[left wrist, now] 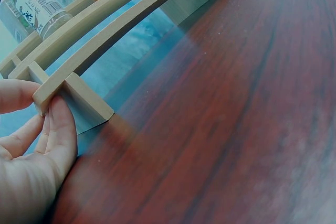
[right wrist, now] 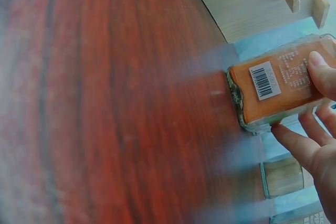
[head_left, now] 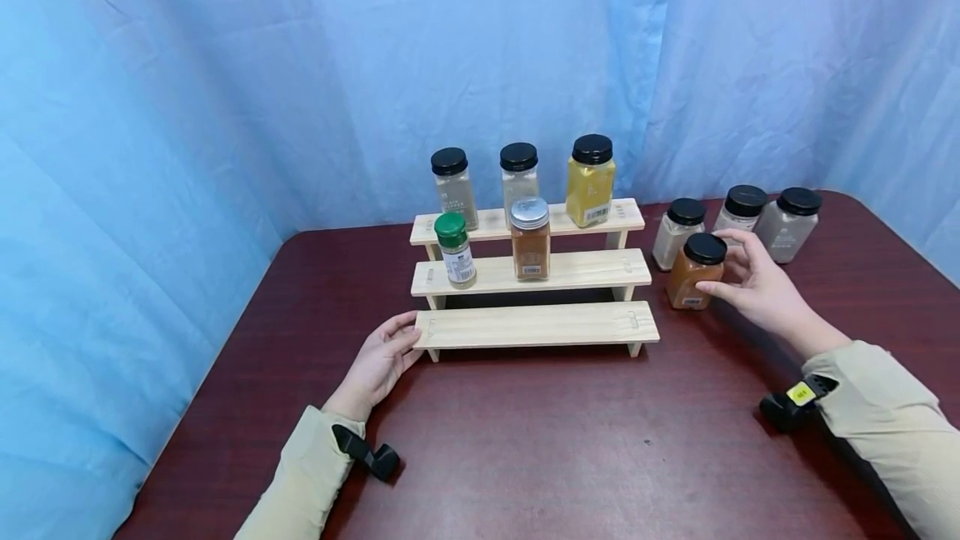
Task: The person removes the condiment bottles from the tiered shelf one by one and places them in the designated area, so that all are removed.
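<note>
My right hand (head_left: 757,282) holds a square spice jar (head_left: 688,283) of orange-brown powder with a black lid, thumb on the near side and fingers on the far side. In the right wrist view the jar's barcode label (right wrist: 264,80) faces the camera. At the left end of the three-tier wooden rack (head_left: 536,325), my left hand (head_left: 381,361) pinches the lowest board between thumb and fingers. A green-capped spice jar (head_left: 456,252) and a silver-lidded jar (head_left: 531,242) of brown powder stand on the middle tier.
Two black-lidded grey jars (head_left: 454,190) (head_left: 519,186) and a yellow-powder jar (head_left: 590,183) stand on the top tier. Right of the rack, behind the held jar, are a pale jar (head_left: 675,238) and two more black-lidded jars (head_left: 738,219) (head_left: 787,227). Blue curtains (head_left: 480,48) hang behind the dark red table (head_left: 525,457).
</note>
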Demonstrator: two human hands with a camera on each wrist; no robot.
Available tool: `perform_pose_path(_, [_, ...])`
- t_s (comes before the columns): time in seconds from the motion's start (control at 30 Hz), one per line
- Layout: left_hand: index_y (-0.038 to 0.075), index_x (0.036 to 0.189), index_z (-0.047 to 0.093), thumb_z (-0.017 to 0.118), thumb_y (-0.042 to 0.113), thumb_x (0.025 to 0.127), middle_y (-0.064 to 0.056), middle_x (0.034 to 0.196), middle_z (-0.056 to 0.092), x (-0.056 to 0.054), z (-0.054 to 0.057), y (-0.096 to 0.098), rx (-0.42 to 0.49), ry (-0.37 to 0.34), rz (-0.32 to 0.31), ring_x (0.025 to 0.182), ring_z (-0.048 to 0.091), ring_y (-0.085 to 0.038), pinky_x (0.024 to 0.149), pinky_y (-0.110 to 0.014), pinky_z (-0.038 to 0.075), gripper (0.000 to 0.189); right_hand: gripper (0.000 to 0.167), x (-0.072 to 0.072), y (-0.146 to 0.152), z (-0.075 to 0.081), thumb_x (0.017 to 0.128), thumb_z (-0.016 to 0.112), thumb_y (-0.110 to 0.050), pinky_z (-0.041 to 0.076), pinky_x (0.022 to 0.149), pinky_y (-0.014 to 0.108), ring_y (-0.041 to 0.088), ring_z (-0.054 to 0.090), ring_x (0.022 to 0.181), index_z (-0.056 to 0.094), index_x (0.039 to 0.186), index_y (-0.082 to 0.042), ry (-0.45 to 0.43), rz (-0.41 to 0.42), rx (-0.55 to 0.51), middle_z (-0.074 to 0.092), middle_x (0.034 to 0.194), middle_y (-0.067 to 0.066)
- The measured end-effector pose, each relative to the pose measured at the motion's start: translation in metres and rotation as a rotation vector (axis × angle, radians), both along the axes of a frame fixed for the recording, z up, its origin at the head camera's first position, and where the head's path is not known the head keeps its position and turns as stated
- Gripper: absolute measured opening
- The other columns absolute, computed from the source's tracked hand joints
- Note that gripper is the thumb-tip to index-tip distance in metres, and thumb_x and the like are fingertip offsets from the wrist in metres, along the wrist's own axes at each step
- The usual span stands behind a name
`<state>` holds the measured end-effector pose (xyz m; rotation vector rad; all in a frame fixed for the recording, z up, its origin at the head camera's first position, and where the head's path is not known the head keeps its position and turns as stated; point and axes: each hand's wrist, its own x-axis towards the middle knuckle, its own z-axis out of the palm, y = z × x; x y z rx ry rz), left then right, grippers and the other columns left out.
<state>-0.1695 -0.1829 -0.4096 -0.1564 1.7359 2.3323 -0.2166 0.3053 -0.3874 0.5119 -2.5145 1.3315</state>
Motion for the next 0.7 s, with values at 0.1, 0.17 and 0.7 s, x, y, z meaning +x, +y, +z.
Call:
perform_pose_path(0.1, [-0.007, 0.140, 0.026, 0.039, -0.005, 0.096, 0.004, 0.099, 0.056, -0.0002, -0.0016, -0.0003, 0.005, 0.011, 0.005, 0.086, 0.060, -0.003, 0.077, -0.018, 0.048, 0.046, 0.070, -0.0001, -0.0003, 0.0002, 0.082, 0.065, 0.009, 0.042, 0.071, 0.002, -0.023, 0.045, 0.094, 0.022, 0.137, 0.001, 0.000, 0.000, -0.001, 0.046, 0.100, -0.024])
perform_pose_path(0.17, [-0.007, 0.139, 0.027, 0.039, -0.005, 0.096, 0.004, 0.099, 0.057, -0.0001, -0.0022, -0.0003, 0.009, 0.018, 0.009, 0.085, 0.060, -0.003, 0.077, -0.018, 0.048, 0.045, 0.070, 0.0000, -0.0007, 0.0003, 0.082, 0.065, 0.009, 0.042, 0.072, 0.002, -0.022, 0.046, 0.094, 0.022, 0.138, 0.001, -0.002, 0.002, -0.006, 0.047, 0.100, -0.023])
perform_pose_path(0.7, [-0.007, 0.139, 0.026, 0.039, -0.005, 0.096, 0.004, 0.097, 0.057, -0.0010, -0.0033, -0.0001, 0.007, 0.011, 0.002, 0.086, 0.060, -0.003, 0.077, -0.018, 0.048, 0.045, 0.076, 0.0041, 0.0040, 0.0032, 0.084, 0.067, 0.002, 0.040, 0.077, 0.001, -0.018, 0.045, 0.096, 0.022, 0.144, -0.007, -0.047, -0.043, -0.035, 0.044, 0.106, -0.021])
